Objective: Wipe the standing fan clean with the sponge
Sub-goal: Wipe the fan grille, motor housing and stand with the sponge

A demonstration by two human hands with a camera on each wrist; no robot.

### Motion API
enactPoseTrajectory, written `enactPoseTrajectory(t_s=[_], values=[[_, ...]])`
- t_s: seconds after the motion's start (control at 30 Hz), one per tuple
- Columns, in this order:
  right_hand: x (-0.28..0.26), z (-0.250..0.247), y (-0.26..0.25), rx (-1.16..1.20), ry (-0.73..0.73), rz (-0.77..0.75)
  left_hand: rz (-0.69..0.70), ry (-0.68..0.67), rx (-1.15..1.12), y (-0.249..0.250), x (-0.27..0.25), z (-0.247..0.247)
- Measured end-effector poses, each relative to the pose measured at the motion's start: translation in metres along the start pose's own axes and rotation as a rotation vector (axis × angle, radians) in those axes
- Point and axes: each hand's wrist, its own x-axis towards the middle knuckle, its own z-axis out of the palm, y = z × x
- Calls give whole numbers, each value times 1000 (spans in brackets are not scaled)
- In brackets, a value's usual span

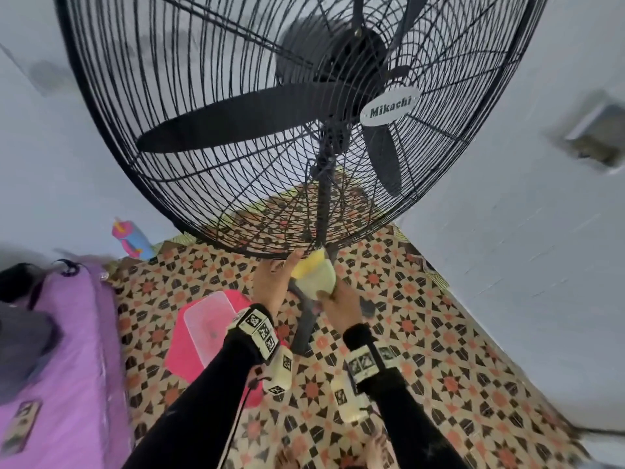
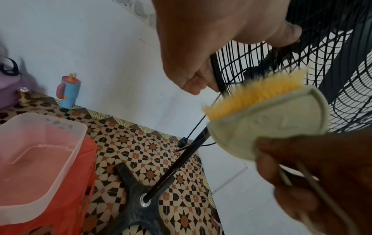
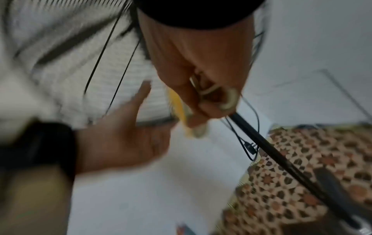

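At the bottom centre of the head view two black-sleeved forearms reach up, each with one marker-covered wrist unit. The right hand (image 1: 339, 303) curls its fingers round one cleaning tool, a pale-backed brush (image 1: 317, 274) with yellow bristles; no sponge is visible. The bristles sit against the bottom rim of the fan's wire guard, just right of the left hand. The left hand (image 1: 271, 283) has its grip closed on that rim, thumb and fingers pinching the black ring, as the left wrist view shows.

Left of the arms, in the lower middle of the frame, one clear plastic tub (image 1: 209, 324) holding a little water sits on one pink-red stool (image 1: 184, 350). One purple suitcase (image 1: 64, 360) fills the lower left.

Beyond the hands, one standing fan (image 1: 304, 106) fills the upper frame: one round black guard, three black blades, one white "Mikachi" badge, one black pole running down to a cross-shaped base on the patterned floor (image 1: 439, 350). One blue and pink cup (image 1: 130, 240) stands by the wall at mid left.
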Motion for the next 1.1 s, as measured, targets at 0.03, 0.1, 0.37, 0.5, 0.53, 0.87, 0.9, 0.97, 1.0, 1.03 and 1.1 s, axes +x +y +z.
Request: enactPoseTrajectory(t_s=[0.03,0.1,0.37,0.5,0.53,0.87,0.9,0.97,1.0,1.03,1.1], values=[[0,-12,-6,-20,85,36,0,0,-2,-2,2,0],[8,-38,-11,27,313,163,-7,4,18,-6,6,-1],[-29,-29,-47,-141,155,-177,-17,-13,54,-8,11,1],[-4,-59,-32,34,412,68,-4,13,102,-9,8,1],[6,-60,-32,28,458,121,-17,17,100,-9,8,2],[-15,-40,-35,183,371,101,-17,-8,36,-15,12,2],[-6,-46,-39,203,441,160,-22,-14,33,-16,13,2],[-2,-50,-53,95,447,138,-24,-14,30,-17,12,3],[-6,-46,-62,7,391,90,-22,-10,35,-15,12,3],[-15,-40,-68,-61,297,31,-19,-6,41,-16,14,3],[-40,-32,-66,-57,126,-62,-16,-3,58,-20,20,1]])
